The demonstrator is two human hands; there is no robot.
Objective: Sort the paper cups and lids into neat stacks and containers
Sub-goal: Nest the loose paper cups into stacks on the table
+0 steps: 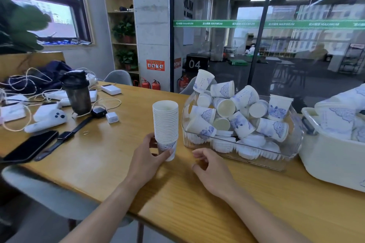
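One grip is busy: my left hand (pixel 147 156) curls round the base of the tall upright stack of white paper cups (pixel 165 124) on the wooden bench (pixel 110 156). My right hand (pixel 209 165) rests loosely curled and empty, nearer the clear plastic bin (pixel 292 156) of loose blue-patterned cups (pixel 237 112) just to its right.

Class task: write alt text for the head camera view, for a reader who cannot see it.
A left hand grips the base of a tall stack of paper cups on a wooden table; the right hand rests empty nearby. Beside them, a clear bin holds loose cups.
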